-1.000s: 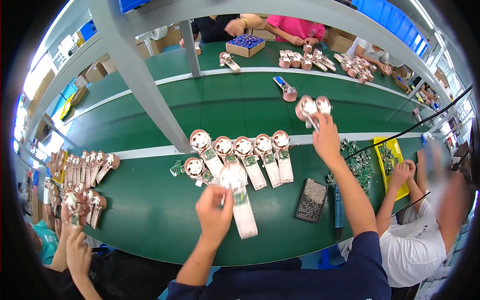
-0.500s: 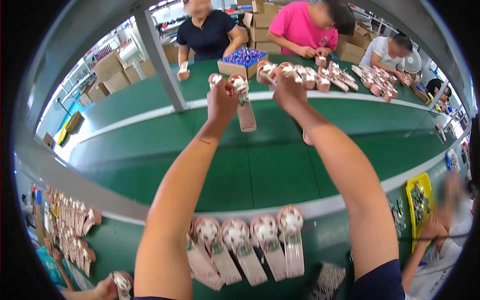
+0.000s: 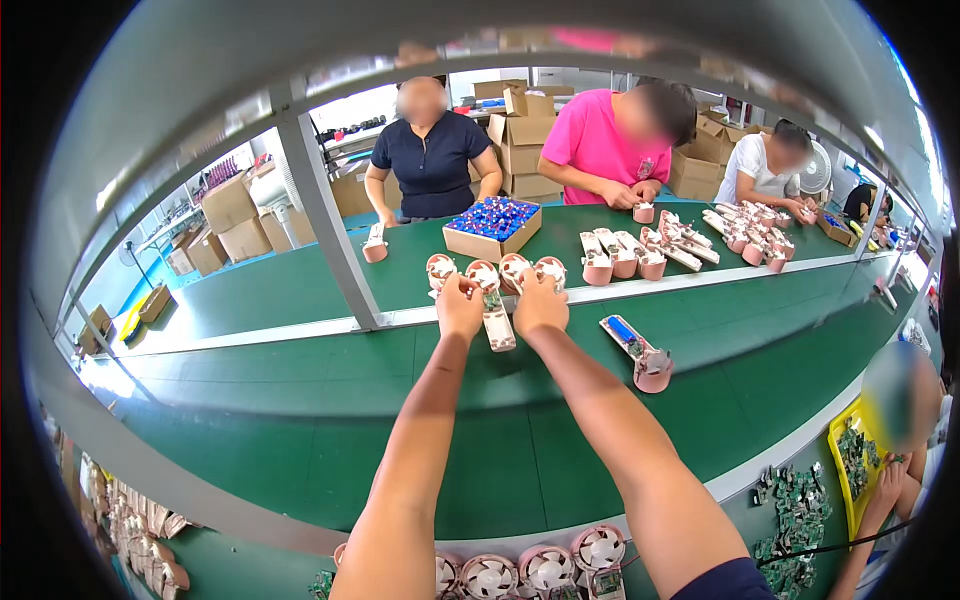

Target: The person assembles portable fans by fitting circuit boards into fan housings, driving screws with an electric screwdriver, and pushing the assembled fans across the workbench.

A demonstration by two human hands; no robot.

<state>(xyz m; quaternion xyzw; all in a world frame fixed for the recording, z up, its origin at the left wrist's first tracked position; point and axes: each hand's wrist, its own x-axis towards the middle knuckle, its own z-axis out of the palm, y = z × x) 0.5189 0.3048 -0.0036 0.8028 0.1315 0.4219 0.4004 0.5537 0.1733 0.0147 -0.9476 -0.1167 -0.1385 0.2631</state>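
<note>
The pink handheld fan units with round white grilles (image 3: 490,275) are lying in a row of 4 at the far edge of the green conveyor belt (image 3: 300,400), just this side of the white strip running along it. Both bare arms are stretching straight out across the belt, nearly parallel, elbows extended. The left hand (image 3: 460,305) is resting palm down on the units, its fingers curled over the 2nd unit from the left, whose open handle with a green circuit board (image 3: 497,322) is pointing back along the belt. The right hand (image 3: 540,303) is lying just beside it, fingers bent down over the 2 right-hand units; how firmly either hand is gripping cannot be told. Right of the row, another opened unit with a blue battery (image 3: 636,350) is lying on the belt. Beyond the row, a cardboard box of blue parts (image 3: 493,225) is sitting near 3 seated people.
</note>
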